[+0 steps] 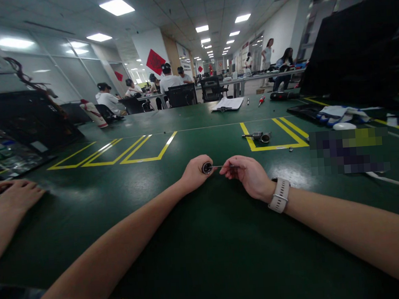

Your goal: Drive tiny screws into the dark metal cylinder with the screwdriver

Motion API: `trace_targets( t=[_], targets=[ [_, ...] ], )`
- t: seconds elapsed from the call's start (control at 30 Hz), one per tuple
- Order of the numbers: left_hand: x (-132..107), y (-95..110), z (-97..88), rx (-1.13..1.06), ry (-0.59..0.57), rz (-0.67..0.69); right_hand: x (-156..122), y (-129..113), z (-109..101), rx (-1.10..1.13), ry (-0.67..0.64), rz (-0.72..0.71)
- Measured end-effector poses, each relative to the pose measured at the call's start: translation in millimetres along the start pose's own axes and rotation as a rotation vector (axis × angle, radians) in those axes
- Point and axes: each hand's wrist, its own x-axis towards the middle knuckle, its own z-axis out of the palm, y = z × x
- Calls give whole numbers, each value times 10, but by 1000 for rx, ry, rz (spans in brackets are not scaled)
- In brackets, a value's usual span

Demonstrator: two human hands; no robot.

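My left hand [194, 175] is closed around a round metal part [206, 168] whose ringed, hollow end faces me. In my right hand [249, 175], fingers pinch a thin metal rod [217, 167]. The rod's far tip reaches the open end of the round part; whether it touches inside is too small to tell. Beyond my hands, a metal part with a shaft and a round end [260, 137] lies across a yellow-taped outline. A small metal piece [290, 149] rests on the green table [206, 240] near that outline.
At the left edge is another person's hand [16, 196]. Yellow tape outlines [140, 161] mark the table. Farther back lie a clipboard with paper [228, 103] and a red screwdriver [261, 100]. Gloves [340, 113], a white mouse [344, 126] and a dark monitor [356, 52] are at right.
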Motion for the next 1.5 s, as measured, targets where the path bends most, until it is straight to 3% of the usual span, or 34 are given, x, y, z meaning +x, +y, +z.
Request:
trace_targets(
  t=[0.17,0.3,0.43,0.6,0.8,1.07,1.23,1.37,1.5],
  targets=[
    [4,12,16,148,-16,-50,-45,21,0,-229,25,-180],
    [-2,20,29,313,-81,2,-71,2,21,-450,-24,-237],
    [-10,16,29,313,-98,43,-32,-12,-4,-302,-17,-111],
    [-10,-3,19,118,-42,7,41,-20,-57,-52,8,61],
    [-8,3,15,-64,-3,-52,25,-14,-29,12,-12,57],
    [2,3,11,133,-43,-67,-36,16,15,-215,20,-118],
    [-2,7,9,186,-95,-20,2,-9,-16,-165,11,-6],
    [-1,-10,9,63,-95,-21,67,-38,-72,-49,-24,106],
    [9,-29,12,-47,-90,-54,81,-55,-70,-3,3,124]
  ],
)
